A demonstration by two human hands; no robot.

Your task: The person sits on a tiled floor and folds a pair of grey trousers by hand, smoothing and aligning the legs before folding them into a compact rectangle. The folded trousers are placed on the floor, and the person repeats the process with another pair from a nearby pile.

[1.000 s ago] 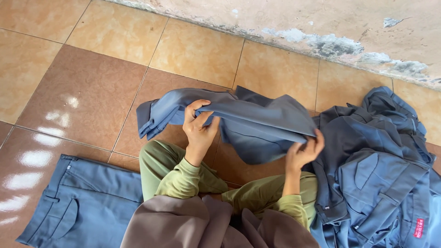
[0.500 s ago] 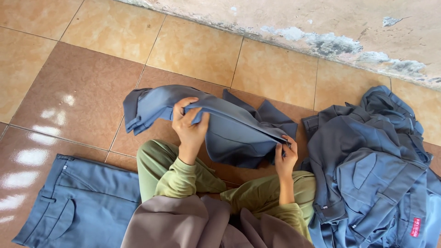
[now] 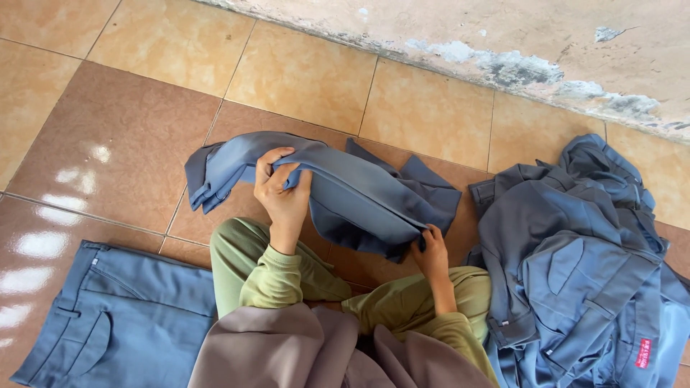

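- Head view, nearest first: a grey-brown cloth [image 3: 316,352] drapes over the person's lap, with olive-green sleeves and trouser legs [image 3: 287,276] folded under it, just below both hands.
- Left hand [image 3: 282,188] is clenched on the upper fold of a blue-grey garment [image 3: 359,194]; its fingers [image 3: 277,164] curl over the fold from above, thumb beneath.
- Right hand [image 3: 431,248] pinches the garment's lower edge, fingers closed on the cloth, lower and to the right of the left hand.
- Blue-grey garment hangs between the two hands, lifted at the left hand, its far parts resting crumpled on the tiled floor [image 3: 115,144]. It is bunched and doubled over, not flat, so I judge the folding of this piece only partly done.
- Left of the left hand, a pair of blue trousers [image 3: 115,316] lies flat and smoothed on the floor, seemingly finished.
- Right of the right hand, a heap of blue-grey work clothes [image 3: 575,266] lies tumbled and unsorted; that seems to be the work left.
- Beyond the fingers, bare tiles run to a stained, peeling wall [image 3: 503,43].
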